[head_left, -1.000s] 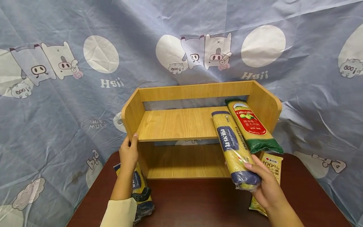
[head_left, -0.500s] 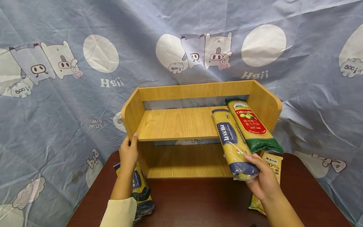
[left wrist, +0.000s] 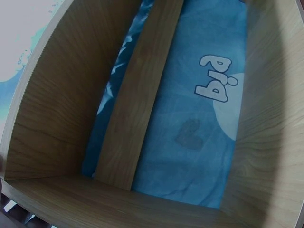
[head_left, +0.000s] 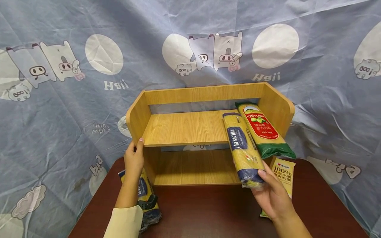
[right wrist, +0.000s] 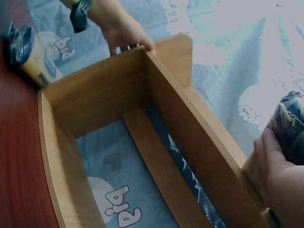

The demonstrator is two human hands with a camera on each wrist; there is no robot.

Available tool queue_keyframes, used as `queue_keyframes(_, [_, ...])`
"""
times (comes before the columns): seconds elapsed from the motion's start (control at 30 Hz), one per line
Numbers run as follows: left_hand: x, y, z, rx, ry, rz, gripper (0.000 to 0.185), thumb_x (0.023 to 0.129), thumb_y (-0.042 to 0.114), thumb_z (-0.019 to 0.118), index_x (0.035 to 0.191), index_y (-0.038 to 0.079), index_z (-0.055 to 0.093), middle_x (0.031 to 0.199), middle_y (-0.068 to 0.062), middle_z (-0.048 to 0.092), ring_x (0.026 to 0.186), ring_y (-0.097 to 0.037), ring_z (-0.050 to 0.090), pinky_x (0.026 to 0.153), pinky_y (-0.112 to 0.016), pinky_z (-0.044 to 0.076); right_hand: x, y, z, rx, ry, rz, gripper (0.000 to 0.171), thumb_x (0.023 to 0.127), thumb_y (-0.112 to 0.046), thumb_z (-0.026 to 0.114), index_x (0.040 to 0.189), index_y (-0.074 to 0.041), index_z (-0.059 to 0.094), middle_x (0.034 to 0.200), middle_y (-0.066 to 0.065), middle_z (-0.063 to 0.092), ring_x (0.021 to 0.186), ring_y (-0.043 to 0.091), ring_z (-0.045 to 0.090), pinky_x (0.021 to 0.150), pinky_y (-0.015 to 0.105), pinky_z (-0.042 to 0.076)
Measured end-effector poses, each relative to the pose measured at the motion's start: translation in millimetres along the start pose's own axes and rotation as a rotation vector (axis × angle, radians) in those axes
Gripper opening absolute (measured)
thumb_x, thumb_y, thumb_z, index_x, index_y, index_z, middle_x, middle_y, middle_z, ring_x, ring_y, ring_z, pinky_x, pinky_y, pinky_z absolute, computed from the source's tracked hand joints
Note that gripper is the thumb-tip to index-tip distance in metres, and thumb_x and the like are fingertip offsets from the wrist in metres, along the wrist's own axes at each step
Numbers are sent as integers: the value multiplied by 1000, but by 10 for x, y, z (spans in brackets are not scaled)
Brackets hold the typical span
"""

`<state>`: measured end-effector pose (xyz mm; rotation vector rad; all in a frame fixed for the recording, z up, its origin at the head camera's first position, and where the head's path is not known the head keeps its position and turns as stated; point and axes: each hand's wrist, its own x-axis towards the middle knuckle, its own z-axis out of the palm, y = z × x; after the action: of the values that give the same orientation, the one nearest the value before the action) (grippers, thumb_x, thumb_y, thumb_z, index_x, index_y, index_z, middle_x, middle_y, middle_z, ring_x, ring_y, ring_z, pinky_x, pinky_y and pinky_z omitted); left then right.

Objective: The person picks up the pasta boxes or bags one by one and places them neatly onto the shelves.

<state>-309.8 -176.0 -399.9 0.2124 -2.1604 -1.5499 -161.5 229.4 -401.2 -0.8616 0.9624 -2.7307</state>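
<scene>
In the head view my right hand [head_left: 272, 195] grips the lower end of a yellow spaghetti pack [head_left: 241, 148] with a blue "la sicilia" label. The pack slants over the upper board of a two-tier wooden shelf [head_left: 184, 129], its far end lying over that board and its near end jutting past the front edge. Beside it, against the right side panel, lies a spaghetti pack with a red Olivoilia label [head_left: 263, 130]. My left hand [head_left: 134, 162] holds the shelf's left side panel, thumb at the front edge; the right wrist view also shows that hand [right wrist: 121, 33] on the panel.
Another blue-and-yellow pasta pack [head_left: 144, 191] lies on the dark red table [head_left: 202, 211], left of the shelf, partly behind my left forearm. A yellow noodle pack marked 100% [head_left: 284, 173] lies at the right, partly behind my right hand. A patterned blue cloth [head_left: 143, 59] hangs behind.
My right hand has moved the la sicilia pack up and slightly farther over the upper board. The left hand stays on the side panel. The head view has shifted slightly.
</scene>
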Motion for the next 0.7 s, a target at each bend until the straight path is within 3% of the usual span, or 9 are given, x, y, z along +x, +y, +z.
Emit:
queue_keyframes(0.13, [0, -5, 0, 4, -2, -4, 57, 98, 64, 49, 127, 18, 65, 123, -18, 69, 112, -32, 62, 98, -49, 47, -51, 37, 2, -12, 40, -11, 56, 105, -2, 23, 158, -19, 30, 149, 2, 47, 128, 17, 56, 108, 25, 47])
queue_keyframes(0.33, [6, 8, 2, 1, -8, -13, 58, 97, 65, 49, 128, 19, 65, 123, -18, 69, 112, -32, 61, 98, -49, 46, -63, 23, 24, -151, 106, 41, 72, 100, 3, 44, 160, -20, 13, 155, 6, 41, 138, 28, 54, 108, 29, 48])
queue_keyframes(0.57, [8, 12, 2, -8, -3, -14, 57, 97, 65, 50, 128, 19, 65, 123, -18, 69, 112, -32, 61, 98, -47, 46, -45, 28, 70, -324, 160, 69, 80, 98, 8, 48, 161, -20, 8, 156, 5, 40, 138, 24, 54, 107, 23, 46])
queue_keyframes(0.7, [-3, -11, 2, -13, -10, -16, 57, 98, 65, 49, 128, 19, 64, 123, -18, 69, 111, -32, 62, 98, -48, 46, -14, 51, 62, -324, 173, 29, 77, 99, 10, 45, 161, -18, 9, 153, 6, 42, 136, 24, 56, 104, 21, 48])
